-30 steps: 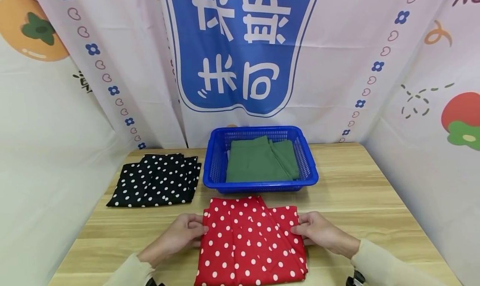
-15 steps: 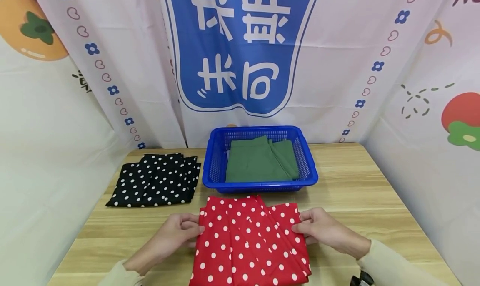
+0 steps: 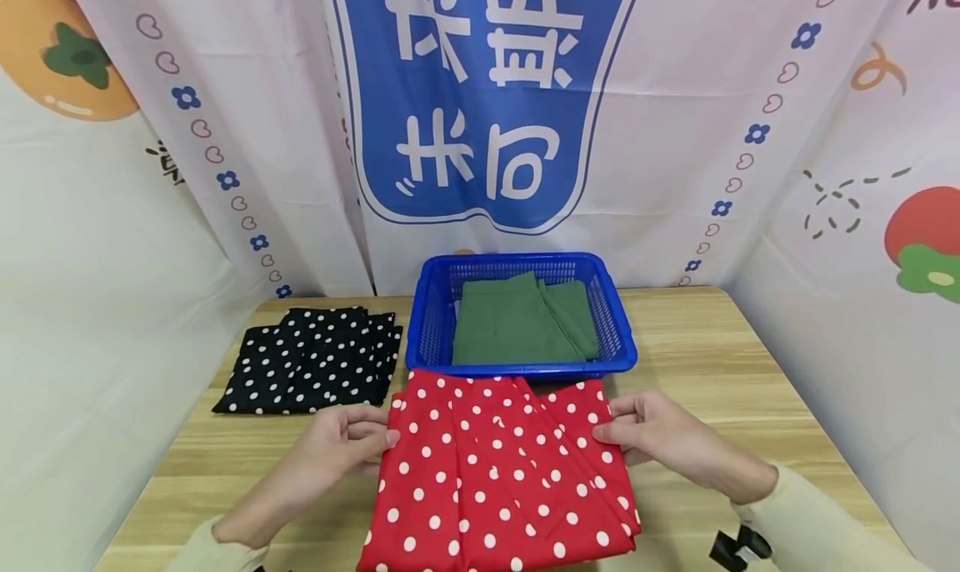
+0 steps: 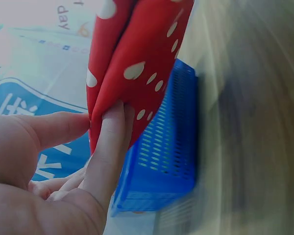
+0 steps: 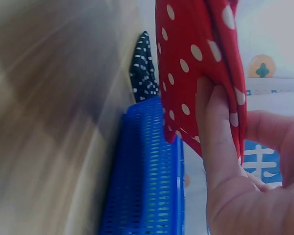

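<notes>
A folded red cloth with white dots is held up off the table between both hands, in front of the basket. My left hand pinches its left edge, thumb on top and fingers beneath; the left wrist view shows the layered folds of the cloth in that grip. At the opposite edge my right hand pinches the cloth the same way, fingers under it in the right wrist view. Just behind stands a blue plastic basket with a folded green cloth inside. The red cloth's far edge overlaps the basket's front wall in the head view.
A folded black cloth with white dots lies on the wooden table left of the basket. Printed white curtains rise behind and at both sides. A small black device sits at the right wrist.
Both hands have raised the red cloth and carried it forward, closer to the basket. It looks larger, and its far edge now covers part of the basket's front. The black cloth and the basket stay put.
</notes>
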Available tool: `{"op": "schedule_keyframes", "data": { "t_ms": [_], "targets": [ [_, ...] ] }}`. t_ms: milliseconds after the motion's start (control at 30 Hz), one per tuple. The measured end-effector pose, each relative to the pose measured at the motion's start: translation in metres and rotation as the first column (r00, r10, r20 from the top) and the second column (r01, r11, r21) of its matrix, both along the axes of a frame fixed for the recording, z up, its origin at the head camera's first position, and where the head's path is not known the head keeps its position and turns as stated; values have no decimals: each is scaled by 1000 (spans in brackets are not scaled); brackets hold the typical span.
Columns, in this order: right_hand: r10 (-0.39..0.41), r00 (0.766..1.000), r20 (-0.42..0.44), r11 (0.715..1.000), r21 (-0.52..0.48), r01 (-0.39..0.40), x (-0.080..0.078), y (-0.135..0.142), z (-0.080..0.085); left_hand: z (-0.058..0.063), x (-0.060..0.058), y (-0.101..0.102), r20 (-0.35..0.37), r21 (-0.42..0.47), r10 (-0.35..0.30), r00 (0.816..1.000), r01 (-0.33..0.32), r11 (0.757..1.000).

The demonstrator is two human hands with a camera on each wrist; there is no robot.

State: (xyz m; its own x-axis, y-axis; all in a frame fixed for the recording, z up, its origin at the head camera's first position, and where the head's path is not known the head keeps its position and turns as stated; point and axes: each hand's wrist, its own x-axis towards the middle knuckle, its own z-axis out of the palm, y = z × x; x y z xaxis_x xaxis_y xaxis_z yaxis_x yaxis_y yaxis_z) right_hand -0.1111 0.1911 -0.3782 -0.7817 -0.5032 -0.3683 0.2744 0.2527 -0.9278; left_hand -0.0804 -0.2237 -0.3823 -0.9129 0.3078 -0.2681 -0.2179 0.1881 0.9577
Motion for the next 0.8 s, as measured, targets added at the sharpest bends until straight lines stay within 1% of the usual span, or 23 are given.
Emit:
{"op": "schedule_keyframes", "data": {
  "t_ms": [133,267,367,500,633,733,800],
  "targets": [
    [9,1000,7,1000,5,-9,-1,1,8,6,0,0,7,17,-3,1000,3,1000],
    [9,1000,6,1000,22,-9,-1,3,15,12,0,0,-2,18,-16,1000,16,1000],
    [0,1000,-8,999,40,0,-2,5,22,19,-1,0,-16,16,-23,1000,24,1000],
    [-9,999,-38,999,52,11,-7,6,31,28,-6,1,-37,4,-15,999,15,1000],
    [-15,997,-70,998,59,19,-15,7,38,34,-17,3,-60,-16,-5,998,4,1000],
    [-35,995,-95,997,69,41,-25,7,42,38,-29,4,-65,-26,9,998,-11,1000],
    [-55,992,-116,996,70,63,-32,7,44,40,-39,4,-67,-40,31,997,-33,999]
  ]
}}
